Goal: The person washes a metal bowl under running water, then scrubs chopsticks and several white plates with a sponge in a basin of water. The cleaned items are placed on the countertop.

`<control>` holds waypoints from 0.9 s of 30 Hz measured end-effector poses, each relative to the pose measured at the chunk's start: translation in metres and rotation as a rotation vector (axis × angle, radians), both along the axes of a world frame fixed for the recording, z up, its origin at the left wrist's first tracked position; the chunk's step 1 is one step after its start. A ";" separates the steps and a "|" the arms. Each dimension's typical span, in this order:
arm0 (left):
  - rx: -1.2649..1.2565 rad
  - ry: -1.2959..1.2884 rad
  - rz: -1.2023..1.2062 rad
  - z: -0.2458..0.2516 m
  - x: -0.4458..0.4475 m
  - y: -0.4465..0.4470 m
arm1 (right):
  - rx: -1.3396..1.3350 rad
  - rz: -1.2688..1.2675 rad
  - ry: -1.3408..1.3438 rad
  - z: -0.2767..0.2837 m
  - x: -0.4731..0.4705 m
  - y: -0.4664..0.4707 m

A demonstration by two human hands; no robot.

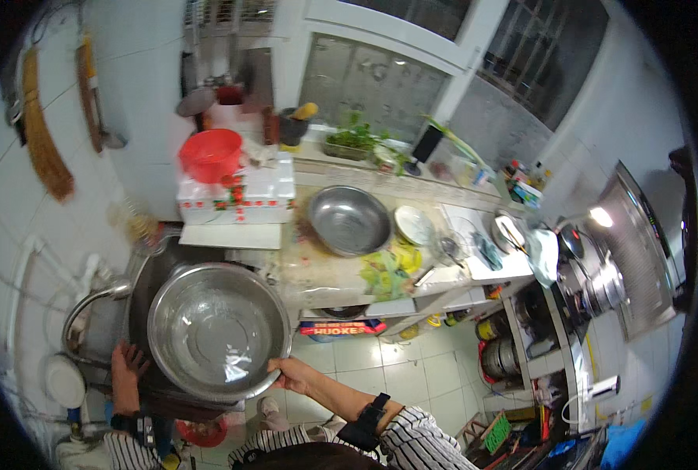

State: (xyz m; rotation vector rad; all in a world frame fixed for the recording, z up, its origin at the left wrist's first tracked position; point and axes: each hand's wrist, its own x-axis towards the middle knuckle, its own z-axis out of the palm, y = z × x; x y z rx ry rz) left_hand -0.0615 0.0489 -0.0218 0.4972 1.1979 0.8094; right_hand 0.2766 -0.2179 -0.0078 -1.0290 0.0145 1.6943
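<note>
A large stainless steel basin sits tilted over the dark sink. Its inside is shiny and looks wet; whether water stands in it I cannot tell. My right hand grips the basin's rim at the near right, thumb on top. To the left of the basin, my left hand is spread with fingers apart over the sink's edge, apart from the rim and holding nothing. A curved metal faucet arches just beyond that hand.
On the counter stand a second steel basin, a white bowl and leafy scraps. A red plastic basin tops a white box. Another red basin is on the floor. A stove with a steel pot is far right.
</note>
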 end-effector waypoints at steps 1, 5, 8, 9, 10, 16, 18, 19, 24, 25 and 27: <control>-0.005 0.034 -0.022 0.006 0.007 -0.007 | -0.051 -0.007 -0.016 0.007 0.006 -0.017; -0.074 0.036 -0.177 0.015 0.065 -0.042 | -0.100 -0.084 0.004 0.025 0.031 -0.095; -0.138 0.023 -0.303 0.018 0.131 -0.088 | -0.181 -0.129 -0.016 0.029 0.057 -0.161; -0.201 0.034 -0.310 0.019 0.156 -0.106 | -0.255 -0.138 -0.044 0.027 0.066 -0.183; -0.134 0.017 -0.417 0.021 0.179 -0.128 | -0.199 -0.170 -0.037 0.028 0.075 -0.208; -0.101 -0.076 -0.628 0.025 0.328 -0.262 | -0.312 -0.383 -0.122 0.041 0.125 -0.364; -0.054 -0.073 -0.692 0.029 0.375 -0.304 | -0.276 -0.485 -0.156 0.047 0.140 -0.410; -0.057 -0.095 -0.743 0.033 0.396 -0.323 | -0.340 -0.529 -0.139 0.048 0.148 -0.429; -0.096 -0.160 -1.025 0.048 0.501 -0.405 | -0.253 -0.777 -0.095 0.049 0.188 -0.510; -0.090 -0.159 -1.071 0.051 0.524 -0.419 | -0.223 -0.831 -0.106 0.050 0.195 -0.524; -0.024 -0.128 -1.118 0.054 0.574 -0.447 | -0.262 -0.937 -0.070 0.051 0.215 -0.546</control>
